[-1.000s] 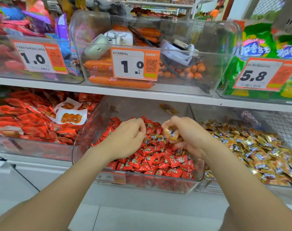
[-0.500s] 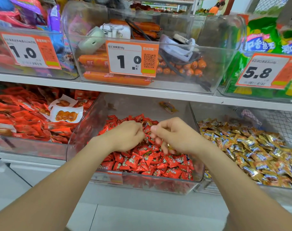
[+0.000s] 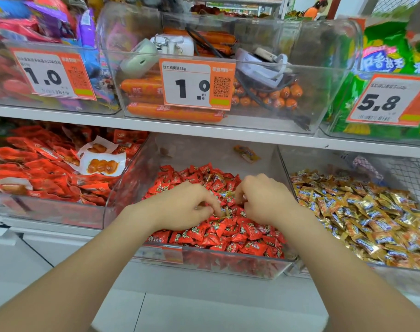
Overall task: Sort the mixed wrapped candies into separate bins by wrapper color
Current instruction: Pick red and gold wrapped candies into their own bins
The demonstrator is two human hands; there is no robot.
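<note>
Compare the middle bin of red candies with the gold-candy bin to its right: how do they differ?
The red-candy bin holds mostly red wrappers with a few gold strays; the gold-candy bin holds gold ones. The left hand and right hand are in the red-candy bin; neither touches the gold-candy bin. Both are clear plastic.

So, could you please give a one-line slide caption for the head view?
Left hand and right hand pick through red candies in the middle bin.
</note>
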